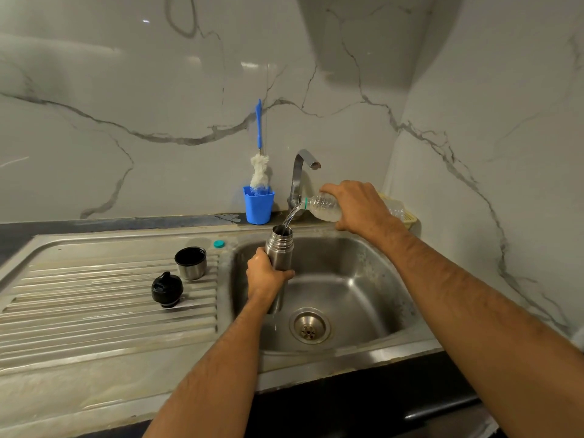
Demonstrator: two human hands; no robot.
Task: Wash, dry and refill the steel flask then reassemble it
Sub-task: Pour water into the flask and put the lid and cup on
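My left hand (266, 275) grips the steel flask (280, 249) around its middle and holds it upright over the sink basin (363, 279). The flask's mouth is uncovered. My right hand (358, 205) holds a clear plastic bottle (322, 205) tilted down to the left, and a stream of water (290, 218) runs from its neck into the flask. On the ribbed drainboard (94, 311) to the left stand the flask's steel cup (190, 263), mouth up, and its black stopper (167, 289). A small teal bottle cap (219, 244) lies near the basin's back left corner.
A blue cup (258, 207) with a blue-handled bottle brush (259, 159) stands against the marble wall behind the sink. The tap (301, 172) rises beside it, with no water at its spout. A yellow basket (401, 211) sits behind my right hand. The drain (309, 325) is in the basin floor.
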